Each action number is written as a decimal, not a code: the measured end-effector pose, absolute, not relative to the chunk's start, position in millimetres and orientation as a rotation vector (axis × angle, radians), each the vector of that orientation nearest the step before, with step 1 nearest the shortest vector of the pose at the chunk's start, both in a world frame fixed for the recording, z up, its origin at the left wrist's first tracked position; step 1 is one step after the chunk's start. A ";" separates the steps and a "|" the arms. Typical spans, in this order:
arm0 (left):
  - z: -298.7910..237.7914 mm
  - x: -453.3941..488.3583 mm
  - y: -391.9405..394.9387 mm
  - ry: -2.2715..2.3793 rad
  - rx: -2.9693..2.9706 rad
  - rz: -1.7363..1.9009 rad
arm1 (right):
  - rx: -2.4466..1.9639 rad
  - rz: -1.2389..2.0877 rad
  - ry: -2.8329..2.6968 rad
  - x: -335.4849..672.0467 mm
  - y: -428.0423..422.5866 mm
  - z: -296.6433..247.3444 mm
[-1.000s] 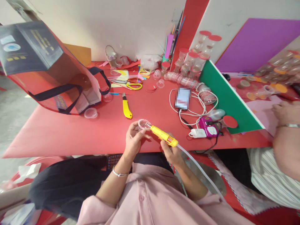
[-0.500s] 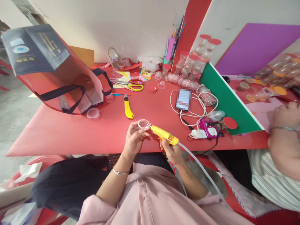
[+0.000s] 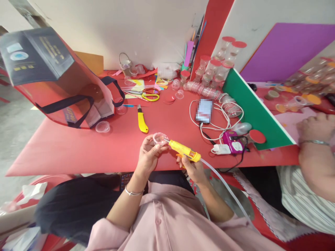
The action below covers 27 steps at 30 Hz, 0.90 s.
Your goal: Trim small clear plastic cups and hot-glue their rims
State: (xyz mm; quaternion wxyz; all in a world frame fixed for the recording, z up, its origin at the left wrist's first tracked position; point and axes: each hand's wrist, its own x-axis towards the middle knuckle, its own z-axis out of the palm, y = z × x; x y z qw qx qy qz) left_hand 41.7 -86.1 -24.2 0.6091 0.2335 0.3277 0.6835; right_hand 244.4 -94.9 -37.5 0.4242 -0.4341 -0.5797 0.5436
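Note:
My left hand [image 3: 148, 157] is closed around a small clear plastic cup [image 3: 160, 138], holding it just above the near edge of the red table [image 3: 78, 146]. My right hand [image 3: 190, 167] grips a yellow glue gun [image 3: 184, 150]. Its nozzle touches the cup's rim. A long translucent glue stick [image 3: 222, 188] trails from the back of the gun toward my lap.
A yellow utility knife [image 3: 142, 121], scissors [image 3: 149, 95], a phone [image 3: 204, 110] with white cables and several red-lidded clear jars [image 3: 217, 66] lie beyond my hands. A red bag [image 3: 57, 87] stands left. A green board [image 3: 255, 109] leans right, beside another person's hand [image 3: 314, 127].
My hands, the cup and the glue gun have stayed nearly in place; the gun's rear has shifted slightly right. The other person's hand on the right has shifted a little.

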 end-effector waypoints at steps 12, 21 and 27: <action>-26.2 51.2 -82.6 0.890 0.618 1.672 | -1.211 1.304 -1.581 243.0 -93.1 -25.5; -29.3 50.4 -85.1 0.924 0.624 1.670 | -1.221 1.107 -1.722 240.2 -93.4 -29.9; -26.3 50.5 -86.7 0.903 0.632 1.666 | -1.170 0.830 -1.963 250.4 -91.0 -47.0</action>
